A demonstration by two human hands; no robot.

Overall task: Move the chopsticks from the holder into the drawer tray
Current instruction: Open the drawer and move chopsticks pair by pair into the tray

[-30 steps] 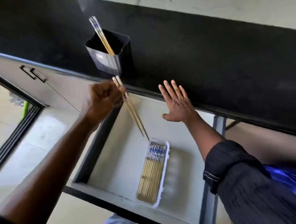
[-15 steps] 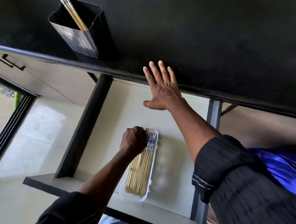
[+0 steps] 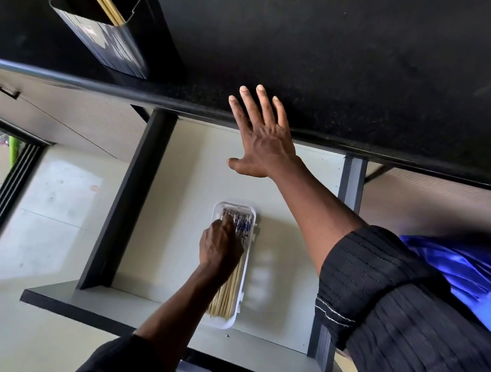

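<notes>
While the left hand [image 3: 221,248] rests curled over the chopsticks [image 3: 227,293] lying in the white tray [image 3: 242,279], I judge the step in hand to be the setting-down of a batch. Whether its fingers grip any sticks or merely press on them, I cannot tell; they are hidden beneath the knuckles.

Head view, the only one: the tray sits on the drawer [image 3: 175,208] floor, near the front edge and right of centre. My right hand [image 3: 261,136] lies flat, fingers spread, holding nothing, across the counter [image 3: 370,77] front edge. The holder [image 3: 110,20] stands at the counter's front left, a few chopsticks leaning inside.

Next move, in my judgement: withdraw the left hand, rise clear of the overhanging counter edge, and reach the holder. Open drawer floor lies left of the tray; the dark side rail bounds it.
</notes>
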